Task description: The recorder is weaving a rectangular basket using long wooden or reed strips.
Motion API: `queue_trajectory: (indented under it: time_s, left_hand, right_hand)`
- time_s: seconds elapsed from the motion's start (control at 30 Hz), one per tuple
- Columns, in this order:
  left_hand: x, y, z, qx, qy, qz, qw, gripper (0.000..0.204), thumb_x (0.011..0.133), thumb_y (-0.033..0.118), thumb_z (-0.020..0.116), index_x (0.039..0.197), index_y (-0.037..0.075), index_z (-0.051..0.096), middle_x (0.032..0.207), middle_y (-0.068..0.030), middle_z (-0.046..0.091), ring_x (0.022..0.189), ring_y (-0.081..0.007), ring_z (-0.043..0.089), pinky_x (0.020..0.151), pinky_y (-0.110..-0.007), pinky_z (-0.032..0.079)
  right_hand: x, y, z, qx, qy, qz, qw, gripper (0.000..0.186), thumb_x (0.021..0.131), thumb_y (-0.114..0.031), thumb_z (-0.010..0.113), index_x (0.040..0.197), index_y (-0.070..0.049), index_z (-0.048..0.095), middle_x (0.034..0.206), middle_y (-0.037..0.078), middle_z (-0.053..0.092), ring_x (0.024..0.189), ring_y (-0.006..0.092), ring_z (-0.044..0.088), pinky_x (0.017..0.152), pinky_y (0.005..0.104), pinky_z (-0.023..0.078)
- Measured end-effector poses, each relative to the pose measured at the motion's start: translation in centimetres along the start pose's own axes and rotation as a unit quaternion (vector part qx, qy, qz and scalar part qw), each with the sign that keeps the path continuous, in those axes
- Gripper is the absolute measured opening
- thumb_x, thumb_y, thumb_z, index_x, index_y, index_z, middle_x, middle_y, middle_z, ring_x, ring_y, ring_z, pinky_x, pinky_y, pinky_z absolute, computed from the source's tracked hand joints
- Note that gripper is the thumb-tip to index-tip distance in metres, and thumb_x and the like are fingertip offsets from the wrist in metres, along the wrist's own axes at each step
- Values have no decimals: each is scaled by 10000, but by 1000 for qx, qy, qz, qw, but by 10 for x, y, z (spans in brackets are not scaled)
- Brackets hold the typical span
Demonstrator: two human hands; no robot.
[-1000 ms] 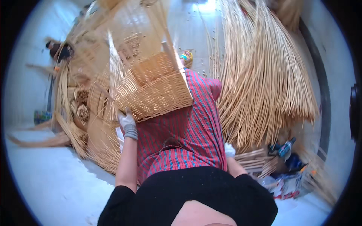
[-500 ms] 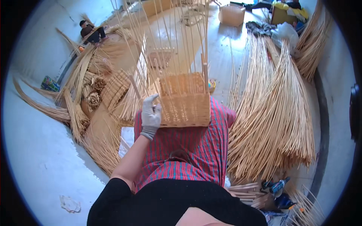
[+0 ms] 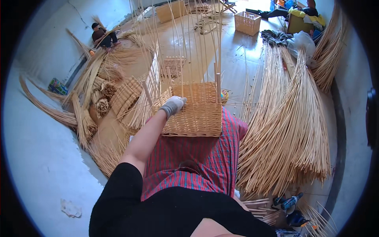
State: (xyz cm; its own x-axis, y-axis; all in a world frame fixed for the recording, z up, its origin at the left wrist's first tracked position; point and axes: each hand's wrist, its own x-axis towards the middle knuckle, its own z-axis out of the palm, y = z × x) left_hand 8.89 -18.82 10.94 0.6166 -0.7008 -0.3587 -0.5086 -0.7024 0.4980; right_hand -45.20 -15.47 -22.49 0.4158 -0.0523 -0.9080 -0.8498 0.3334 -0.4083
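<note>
A half-woven wicker basket [image 3: 193, 122] rests on my lap, its opening turned upward and away from me. Long thin upright stakes rise from its walls, and short thick corner posts [image 3: 218, 89] stand at its corners. My left hand [image 3: 176, 105], in a pale grey-white glove, reaches over the basket's near left part. Its fingers look curled together among the stakes; whatever they grip is too small to tell. No part of my right hand shows. Red striped cloth [image 3: 189, 158] covers my legs under the basket.
Large bundles of peeled rods [image 3: 284, 134] fan out on my right. More bundles and woven panels [image 3: 126, 94] lie to the left, by a seated person [image 3: 103, 37]. A finished-looking basket [image 3: 247, 23] stands farther off. Tools [image 3: 292, 201] lie at lower right.
My left hand has moved from the basket's left corner, where its fingers pointed up, rightward and over the basket wall. The view has tilted slightly, and the basket front looks brighter.
</note>
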Motion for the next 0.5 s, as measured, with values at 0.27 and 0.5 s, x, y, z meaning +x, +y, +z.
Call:
queue_trajectory:
  time_s: [0.27, 0.5]
  left_hand:
    - [-71, 34, 19, -294, 88, 104, 946, 307, 1044, 255, 582, 1265, 43, 597, 958, -98, 690, 551, -158, 655, 507, -293, 545]
    - [-150, 54, 22, -308, 172, 310, 883, 250, 1029, 130, 604, 1267, 55, 592, 966, -84, 647, 780, -146, 646, 724, -300, 549]
  right_hand:
    - [-7, -5, -101, 15, 3, -56, 998, 372, 919, -418, 649, 909, -65, 770, 775, 49, 711, 737, 172, 668, 659, 372, 542]
    - [-238, -266, -75, 190, 196, -502, 821, 235, 897, -184, 719, 990, -45, 554, 804, -2, 593, 669, 72, 543, 639, 221, 460]
